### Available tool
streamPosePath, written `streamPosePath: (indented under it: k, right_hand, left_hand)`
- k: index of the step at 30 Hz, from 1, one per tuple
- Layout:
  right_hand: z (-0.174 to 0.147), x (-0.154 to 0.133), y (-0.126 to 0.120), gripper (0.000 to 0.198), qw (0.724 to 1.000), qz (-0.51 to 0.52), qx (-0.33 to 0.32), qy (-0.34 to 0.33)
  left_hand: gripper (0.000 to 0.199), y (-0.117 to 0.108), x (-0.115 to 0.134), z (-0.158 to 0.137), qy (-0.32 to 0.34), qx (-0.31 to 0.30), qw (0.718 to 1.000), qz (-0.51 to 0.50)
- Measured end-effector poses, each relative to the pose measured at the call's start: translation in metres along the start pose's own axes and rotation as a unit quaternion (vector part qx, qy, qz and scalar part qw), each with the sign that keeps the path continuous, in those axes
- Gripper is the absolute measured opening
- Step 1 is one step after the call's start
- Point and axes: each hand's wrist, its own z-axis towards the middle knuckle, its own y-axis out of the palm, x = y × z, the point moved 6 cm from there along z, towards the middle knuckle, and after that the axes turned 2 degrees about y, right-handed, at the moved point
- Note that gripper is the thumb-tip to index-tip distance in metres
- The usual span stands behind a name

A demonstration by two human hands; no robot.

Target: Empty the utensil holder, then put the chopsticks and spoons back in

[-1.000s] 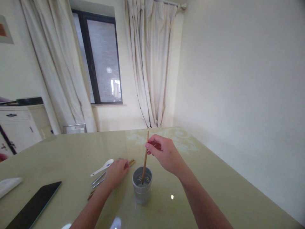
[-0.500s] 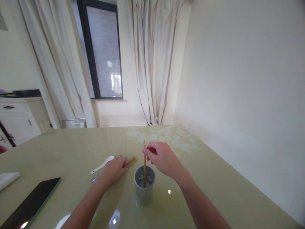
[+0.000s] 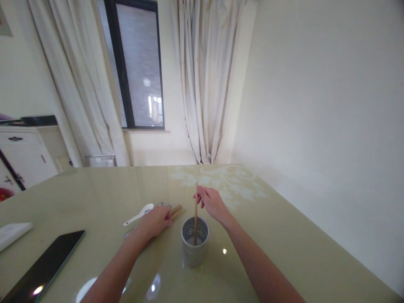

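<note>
A grey utensil holder [image 3: 195, 254] with small holes in it stands upright on the table. My right hand [image 3: 212, 202] pinches a wooden chopstick [image 3: 196, 214] near its top, and the lower end is down inside the holder. To the left, my left hand [image 3: 158, 221] is closed around a bundle of chopsticks [image 3: 177, 211], whose ends stick out past the fingers. Beside that hand lies a white spoon [image 3: 139, 215] with a dark pattern in its bowl. Metal utensils [image 3: 130, 231] lie partly hidden under the left hand and forearm.
A dark tablet [image 3: 47, 263] lies at the table's left, with a folded white item [image 3: 14, 233] behind it. A round white thing [image 3: 86, 289] is partly covered by my left forearm. The glossy table [image 3: 284, 261] meets the wall on the right.
The view has shifted slightly. My right hand has slid a little lower beside the chopstick, whose lower end stays inside the holder. My left hand keeps its place on the bundle.
</note>
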Motion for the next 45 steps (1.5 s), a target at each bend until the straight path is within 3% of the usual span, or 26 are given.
streamPosePath:
  k: [6,14,18,22,24,28,31,32,34,35,39,42,45]
  right_hand:
    - [-0.010,0.044,0.046,0.027,0.996,-0.015,-0.078,-0.048]
    - [-0.013,0.057,0.059,0.011,0.991,-0.058,-0.113,-0.050]
    - [-0.011,0.053,0.046,0.010,0.991,-0.038,-0.120,-0.051]
    - [-0.008,0.045,0.006,0.012,0.990,0.020,-0.134,-0.048]
    - [-0.003,0.041,-0.026,0.024,0.994,0.053,-0.087,-0.044]
    - [0.003,0.024,-0.099,0.041,0.982,0.109,0.140,-0.056]
    - [-0.013,-0.011,-0.139,0.042,0.934,0.141,0.315,-0.094]
    - [-0.026,-0.026,-0.151,0.038,0.893,0.160,0.400,-0.127]
    - [-0.047,-0.061,-0.158,0.034,0.860,0.173,0.445,-0.181]
    - [-0.054,-0.077,-0.157,0.032,0.859,0.174,0.439,-0.197]
    - [-0.067,-0.119,-0.137,0.026,0.905,0.165,0.336,-0.203]
    - [-0.062,-0.124,-0.117,0.030,0.944,0.140,0.244,-0.171]
    - [-0.053,-0.119,-0.100,0.032,0.970,0.119,0.159,-0.137]
  left_hand:
    - [0.013,-0.003,-0.008,0.001,0.005,0.009,1.000,0.010]
    - [0.015,0.000,-0.013,0.003,0.004,0.014,1.000,0.001]
    - [0.015,0.004,-0.018,0.007,0.002,0.008,1.000,-0.010]
    - [0.014,0.007,-0.023,0.009,0.001,-0.001,1.000,-0.024]
    - [0.013,0.007,-0.023,0.009,0.005,-0.004,1.000,-0.029]
    - [0.010,0.006,-0.019,0.010,0.014,-0.005,0.999,-0.033]
    - [0.010,0.006,-0.015,0.010,0.016,-0.002,0.999,-0.030]
    - [0.010,0.006,-0.014,0.010,0.015,0.000,0.999,-0.028]
    - [0.010,0.005,-0.011,0.009,0.011,0.005,1.000,-0.023]
    - [0.009,0.004,-0.009,0.008,0.010,0.010,1.000,-0.020]
    - [0.012,-0.003,-0.004,0.003,0.007,0.031,0.999,-0.016]
    - [0.015,-0.015,-0.003,0.000,0.008,0.049,0.998,-0.039]
    - [0.027,-0.041,-0.002,-0.004,0.039,0.103,0.980,-0.168]
